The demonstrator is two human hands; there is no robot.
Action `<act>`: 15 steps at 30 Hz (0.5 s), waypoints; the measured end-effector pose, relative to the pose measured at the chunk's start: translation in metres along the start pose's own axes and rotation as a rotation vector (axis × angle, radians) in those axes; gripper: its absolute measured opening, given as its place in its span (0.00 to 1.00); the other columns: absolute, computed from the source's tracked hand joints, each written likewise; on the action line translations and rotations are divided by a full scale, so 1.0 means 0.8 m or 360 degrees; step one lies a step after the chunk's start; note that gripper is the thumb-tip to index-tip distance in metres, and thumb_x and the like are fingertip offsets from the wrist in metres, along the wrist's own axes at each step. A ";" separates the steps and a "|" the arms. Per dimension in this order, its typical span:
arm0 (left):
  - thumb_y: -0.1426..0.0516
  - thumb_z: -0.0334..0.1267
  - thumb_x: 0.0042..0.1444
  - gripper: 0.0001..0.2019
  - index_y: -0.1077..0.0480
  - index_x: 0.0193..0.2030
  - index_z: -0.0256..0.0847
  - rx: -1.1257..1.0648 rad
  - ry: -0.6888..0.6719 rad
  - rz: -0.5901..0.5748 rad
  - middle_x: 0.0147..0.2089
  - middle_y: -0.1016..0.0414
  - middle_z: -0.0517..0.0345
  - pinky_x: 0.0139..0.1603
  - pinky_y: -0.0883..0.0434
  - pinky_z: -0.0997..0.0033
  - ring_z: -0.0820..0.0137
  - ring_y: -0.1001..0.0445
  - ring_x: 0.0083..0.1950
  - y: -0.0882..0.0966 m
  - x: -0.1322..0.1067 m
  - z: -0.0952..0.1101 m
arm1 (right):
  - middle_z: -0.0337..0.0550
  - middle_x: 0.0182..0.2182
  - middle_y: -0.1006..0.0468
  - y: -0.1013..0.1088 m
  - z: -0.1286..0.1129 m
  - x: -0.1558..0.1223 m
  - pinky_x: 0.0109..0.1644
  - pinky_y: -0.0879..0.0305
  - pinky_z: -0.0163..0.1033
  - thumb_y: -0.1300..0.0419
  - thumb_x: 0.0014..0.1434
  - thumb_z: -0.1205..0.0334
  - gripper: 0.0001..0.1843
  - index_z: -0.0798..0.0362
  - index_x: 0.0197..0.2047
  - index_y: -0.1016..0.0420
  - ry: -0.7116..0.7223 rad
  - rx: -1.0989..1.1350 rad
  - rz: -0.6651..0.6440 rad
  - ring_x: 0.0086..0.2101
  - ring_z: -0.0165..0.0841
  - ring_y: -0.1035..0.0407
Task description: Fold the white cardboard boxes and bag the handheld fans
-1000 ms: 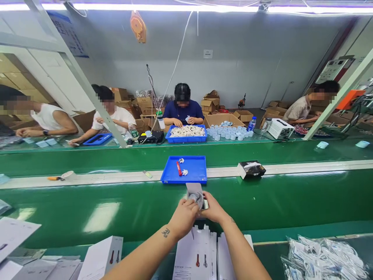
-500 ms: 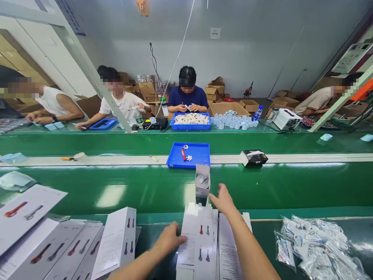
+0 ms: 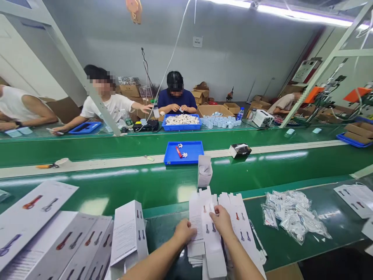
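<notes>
In front of me, a stack of flattened white cartons (image 3: pixel 196 221) printed with red and grey tools lies on the bench. My left hand (image 3: pixel 184 232) is at its left edge, fingers curled and thumb on the card. My right hand (image 3: pixel 221 221) pinches the edge of the top flattened carton (image 3: pixel 212 245). Beside it on the right lies a second pile of flattened cartons (image 3: pixel 243 225). Just beyond, an open small box (image 3: pixel 204 177) holds something in clear plastic. Set-up white cartons (image 3: pixel 126 229) stand to my left.
Bagged white cables (image 3: pixel 291 214) and a white pen (image 3: pixel 258 238) lie to the right. Across the green conveyor (image 3: pixel 116 194) are a blue tray (image 3: pixel 189 147), a black box (image 3: pixel 239 150) and co-workers, one in dark blue (image 3: pixel 189 102). More printed sheets (image 3: pixel 354 198) lie far right.
My view has swung right. My right hand has come down from beside the open box onto the carton stack and closed on the top one. A co-worker in white has stretched out an arm.
</notes>
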State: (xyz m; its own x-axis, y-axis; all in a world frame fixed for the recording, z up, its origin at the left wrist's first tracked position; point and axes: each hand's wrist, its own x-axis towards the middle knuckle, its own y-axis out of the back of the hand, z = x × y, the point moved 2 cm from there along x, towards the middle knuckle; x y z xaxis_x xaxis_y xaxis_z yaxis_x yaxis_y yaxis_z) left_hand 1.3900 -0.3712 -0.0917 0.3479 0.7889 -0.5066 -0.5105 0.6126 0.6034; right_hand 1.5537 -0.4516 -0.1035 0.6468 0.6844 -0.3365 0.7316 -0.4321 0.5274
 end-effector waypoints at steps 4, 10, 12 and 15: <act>0.45 0.37 0.56 0.09 0.29 0.43 0.39 -0.0267 -0.0295 0.0148 0.46 0.23 0.48 0.54 0.33 0.57 0.55 0.29 0.58 0.067 -0.026 0.033 | 0.38 0.23 0.25 0.036 -0.030 -0.026 0.33 0.31 0.40 0.38 0.48 0.52 0.12 0.51 0.31 0.31 0.0089 0.0301 -0.0286 0.28 0.37 0.27; 0.37 0.47 0.43 0.13 0.25 0.30 0.39 -0.0586 -0.0583 -0.0299 0.33 0.20 0.52 0.39 0.27 0.61 0.56 0.22 0.38 0.189 -0.107 0.038 | 0.40 0.27 0.21 0.083 -0.101 -0.092 0.36 0.30 0.41 0.32 0.44 0.53 0.17 0.52 0.36 0.25 0.0302 0.0414 -0.0699 0.30 0.37 0.26; 0.39 0.47 0.43 0.12 0.26 0.27 0.38 -0.0683 -0.0581 -0.0362 0.28 0.21 0.53 0.31 0.28 0.64 0.61 0.23 0.30 0.201 -0.144 0.025 | 0.45 0.37 0.20 0.076 -0.127 -0.123 0.44 0.30 0.47 0.31 0.44 0.54 0.24 0.51 0.46 0.24 0.0468 0.0298 -0.0642 0.39 0.42 0.25; 0.41 0.45 0.46 0.10 0.28 0.27 0.39 -0.0807 -0.0582 -0.0208 0.27 0.23 0.56 0.28 0.31 0.70 0.66 0.26 0.28 0.207 -0.194 0.001 | 0.52 0.65 0.39 0.041 -0.159 -0.186 0.63 0.45 0.61 0.25 0.35 0.49 0.60 0.44 0.68 0.46 0.0956 0.0010 -0.0518 0.63 0.54 0.45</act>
State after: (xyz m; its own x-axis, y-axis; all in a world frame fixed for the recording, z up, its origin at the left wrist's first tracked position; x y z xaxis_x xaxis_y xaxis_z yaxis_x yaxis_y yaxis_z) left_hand 1.2521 -0.3920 0.0869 0.6324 0.7299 -0.2594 -0.7235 0.6762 0.1389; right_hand 1.4542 -0.4931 0.0632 0.1633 0.9865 0.0150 0.8708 -0.1512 0.4678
